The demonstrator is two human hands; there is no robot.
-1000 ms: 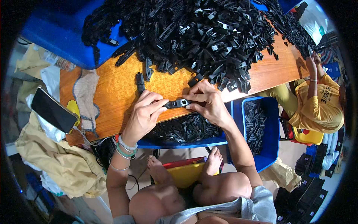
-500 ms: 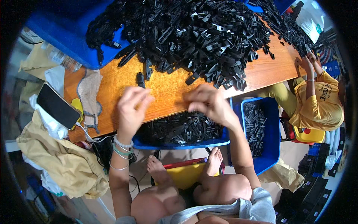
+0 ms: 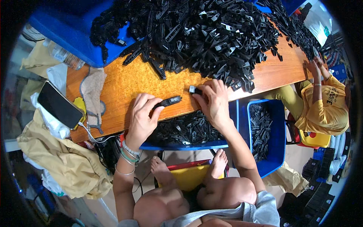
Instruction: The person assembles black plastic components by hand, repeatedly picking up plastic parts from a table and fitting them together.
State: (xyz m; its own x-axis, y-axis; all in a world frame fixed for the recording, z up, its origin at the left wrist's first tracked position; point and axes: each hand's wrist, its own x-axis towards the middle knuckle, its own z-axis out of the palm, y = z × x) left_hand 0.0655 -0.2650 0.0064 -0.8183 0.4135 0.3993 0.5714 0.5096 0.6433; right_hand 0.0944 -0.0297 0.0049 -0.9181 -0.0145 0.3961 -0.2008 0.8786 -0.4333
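Fingers of the left hand (image 3: 143,116) are pinched on a long black part (image 3: 170,101), which sticks out rightward over the table (image 3: 123,89), while those of the right hand (image 3: 216,104) grip a black piece (image 3: 194,90), partly covered, near the big black heap (image 3: 204,41), cut off above.

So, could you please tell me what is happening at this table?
A person's left hand holds a dark, narrow part over the wooden table. The right hand holds a black piece with a pale end, apart from the first. Beyond them lies a large heap of black parts. Another person in yellow sits at the right.
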